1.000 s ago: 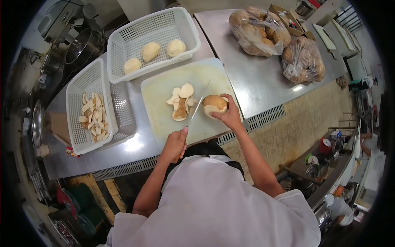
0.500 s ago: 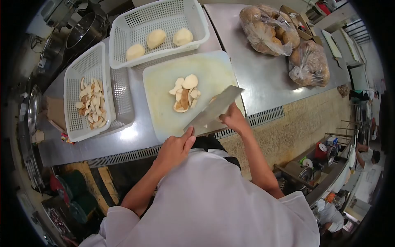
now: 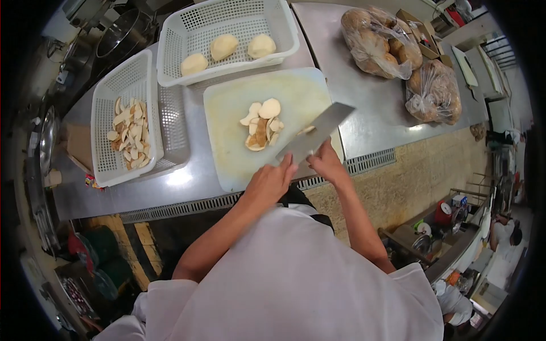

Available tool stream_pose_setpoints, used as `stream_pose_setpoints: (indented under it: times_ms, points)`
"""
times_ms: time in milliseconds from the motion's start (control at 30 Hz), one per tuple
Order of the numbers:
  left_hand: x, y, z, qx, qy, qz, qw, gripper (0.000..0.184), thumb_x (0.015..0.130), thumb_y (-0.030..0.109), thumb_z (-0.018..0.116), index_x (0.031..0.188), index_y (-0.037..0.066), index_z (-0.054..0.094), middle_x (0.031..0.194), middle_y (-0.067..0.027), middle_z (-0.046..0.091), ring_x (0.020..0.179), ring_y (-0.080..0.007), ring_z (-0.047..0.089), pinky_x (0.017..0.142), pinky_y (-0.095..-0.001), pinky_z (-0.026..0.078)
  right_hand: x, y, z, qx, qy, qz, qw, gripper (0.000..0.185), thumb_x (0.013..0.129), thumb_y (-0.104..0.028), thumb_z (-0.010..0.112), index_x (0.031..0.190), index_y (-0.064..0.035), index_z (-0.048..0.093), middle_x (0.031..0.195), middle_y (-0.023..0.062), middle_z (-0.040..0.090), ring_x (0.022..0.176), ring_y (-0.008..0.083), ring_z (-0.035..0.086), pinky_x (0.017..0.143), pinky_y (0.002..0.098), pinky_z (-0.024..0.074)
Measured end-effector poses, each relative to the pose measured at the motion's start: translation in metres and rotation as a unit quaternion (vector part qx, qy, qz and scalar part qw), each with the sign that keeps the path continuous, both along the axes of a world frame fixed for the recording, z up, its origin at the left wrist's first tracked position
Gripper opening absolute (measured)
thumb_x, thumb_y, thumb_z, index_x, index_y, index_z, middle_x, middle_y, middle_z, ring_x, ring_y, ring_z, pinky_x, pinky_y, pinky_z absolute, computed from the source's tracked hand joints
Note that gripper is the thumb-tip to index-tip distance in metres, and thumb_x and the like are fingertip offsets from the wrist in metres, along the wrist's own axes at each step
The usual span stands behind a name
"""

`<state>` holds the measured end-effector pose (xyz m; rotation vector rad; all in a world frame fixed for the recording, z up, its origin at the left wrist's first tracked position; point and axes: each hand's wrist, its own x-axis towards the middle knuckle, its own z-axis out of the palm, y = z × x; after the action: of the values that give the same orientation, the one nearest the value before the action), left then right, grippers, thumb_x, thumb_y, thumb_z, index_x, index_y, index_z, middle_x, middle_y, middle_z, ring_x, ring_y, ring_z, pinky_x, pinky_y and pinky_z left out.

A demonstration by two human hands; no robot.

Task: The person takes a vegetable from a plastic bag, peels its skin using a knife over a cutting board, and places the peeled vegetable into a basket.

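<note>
My left hand is closed at the near end of a broad-bladed cleaver, with index finger and thumb against the blade. The cleaver's handle is hidden. Tilted over the right side of a white cutting board, the blade points up and right. My right hand has curled fingers just below the blade's lower edge; what they grip, if anything, is hidden. A small pale piece shows at the blade's far edge. Pale slices and brown-skinned trimmings lie heaped mid-board.
Behind the board, a white basket holds three peeled pale tubers. Another white basket on the left holds peelings. Plastic bags of brown tubers lie on the steel table. Other people are at the far right.
Both hands and the cleaver shift slightly; my left hand moves up and right along with the blade. The view also shifts a little. The heap on the board looks the same.
</note>
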<state>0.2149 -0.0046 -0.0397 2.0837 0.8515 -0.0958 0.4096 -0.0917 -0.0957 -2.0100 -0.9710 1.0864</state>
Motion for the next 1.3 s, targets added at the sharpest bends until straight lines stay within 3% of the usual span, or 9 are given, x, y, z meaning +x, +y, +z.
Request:
stream_pose_setpoints:
  times_ms: [267, 367, 433, 567, 667, 733, 833, 1033, 1300]
  points:
    - [-0.049, -0.015, 0.015, -0.05, -0.018, -0.006, 0.999, 0.047, 0.111, 0.034, 0.043, 0.136, -0.004, 0.055, 0.076, -0.0298, 0.066, 0.076, -0.0505, 0.066, 0.073, -0.0555, 0.052, 0.001, -0.006, -0.016, 0.039, 0.002, -0.011, 0.999, 0.089, 0.08, -0.015, 0.069, 0.152, 0.0107, 0.023, 0.143, 0.0373, 0.045, 0.136, 0.0458, 0.05, 0.116, 0.0434, 0.04]
    - [-0.015, -0.002, -0.007, -0.005, -0.126, 0.025, 0.992, 0.047, 0.111, 0.031, 0.044, 0.144, -0.001, 0.055, 0.07, -0.0246, 0.065, 0.064, -0.0418, 0.067, 0.069, -0.0479, 0.054, -0.003, -0.003, -0.017, 0.015, 0.004, -0.073, 0.997, 0.089, 0.081, -0.015, 0.068, 0.152, 0.0113, 0.021, 0.141, 0.039, 0.046, 0.134, 0.0453, 0.052, 0.115, 0.0433, 0.041]
    - [0.006, 0.011, -0.004, -0.144, -0.006, 0.067, 0.987, 0.049, 0.112, 0.034, 0.043, 0.146, 0.001, 0.054, 0.059, -0.0145, 0.057, 0.048, -0.0246, 0.059, 0.055, -0.041, 0.052, -0.004, -0.005, -0.007, 0.041, -0.013, -0.049, 0.998, 0.09, 0.081, -0.015, 0.068, 0.152, 0.0103, 0.02, 0.139, 0.0389, 0.048, 0.131, 0.0451, 0.054, 0.112, 0.0426, 0.0427]
    - [-0.034, 0.0, 0.028, -0.197, -0.005, 0.074, 0.978, 0.051, 0.113, 0.037, 0.041, 0.147, 0.002, 0.055, 0.055, -0.0058, 0.05, 0.042, -0.0141, 0.05, 0.042, -0.0336, 0.044, -0.003, -0.006, -0.003, 0.005, 0.029, -0.07, 0.997, 0.089, 0.08, -0.015, 0.068, 0.151, 0.0109, 0.02, 0.137, 0.0391, 0.048, 0.126, 0.0461, 0.056, 0.107, 0.0436, 0.0456]
    - [-0.038, -0.007, 0.004, -0.119, -0.081, 0.077, 0.987, 0.052, 0.113, 0.04, 0.039, 0.131, -0.001, 0.065, 0.054, -0.0031, 0.049, 0.04, -0.0158, 0.049, 0.038, -0.0321, 0.04, -0.008, -0.007, -0.006, 0.044, -0.048, -0.054, 0.996, 0.088, 0.081, -0.015, 0.067, 0.151, 0.0108, 0.021, 0.135, 0.0388, 0.05, 0.124, 0.0465, 0.058, 0.105, 0.0445, 0.0476]
    - [-0.01, 0.007, -0.002, -0.218, 0.002, 0.104, 0.97, 0.048, 0.113, 0.037, 0.04, 0.103, -0.006, 0.062, 0.053, -0.018, 0.055, 0.044, -0.0327, 0.058, 0.048, -0.0445, 0.047, -0.008, -0.002, -0.004, 0.048, -0.055, -0.047, 0.996, 0.088, 0.081, -0.015, 0.067, 0.15, 0.0108, 0.021, 0.134, 0.0383, 0.051, 0.124, 0.0465, 0.058, 0.105, 0.0445, 0.0476]
    - [-0.009, 0.015, -0.01, -0.279, 0.018, 0.131, 0.951, 0.048, 0.113, 0.037, 0.039, 0.093, -0.002, 0.059, 0.051, -0.0086, 0.051, 0.038, -0.0192, 0.051, 0.041, -0.039, 0.043, -0.004, -0.006, 0.0, 0.031, -0.047, -0.039, 0.998, 0.088, 0.081, -0.015, 0.067, 0.151, 0.0109, 0.021, 0.135, 0.0372, 0.051, 0.124, 0.0465, 0.058, 0.105, 0.0447, 0.0475]
    - [-0.041, 0.005, -0.008, -0.334, 0.005, 0.137, 0.932, 0.062, 0.112, 0.046, 0.037, 0.076, -0.002, 0.053, 0.051, -0.0047, 0.051, 0.037, -0.0148, 0.048, 0.038, -0.0336, 0.042, 0.004, -0.012, -0.012, 0.022, 0.021, -0.062, 0.998, 0.093, 0.08, -0.017, 0.067, 0.155, 0.0071, 0.018, 0.131, 0.0364, 0.055, 0.122, 0.0458, 0.059, 0.106, 0.0459, 0.0467]
    - [-0.004, 0.02, -0.065, -0.376, -0.098, 0.187, 0.902, 0.067, 0.11, 0.053, 0.042, 0.07, 0.0, 0.05, 0.053, -0.0057, 0.053, 0.038, -0.0128, 0.05, 0.034, -0.0298, 0.039, 0.012, -0.004, 0.018, 0.002, 0.033, -0.043, 0.999, 0.087, 0.08, -0.023, 0.077, 0.152, -0.0019, 0.032, 0.121, 0.0266, 0.067, 0.096, 0.0352, 0.073, 0.069, 0.0359, 0.0608]
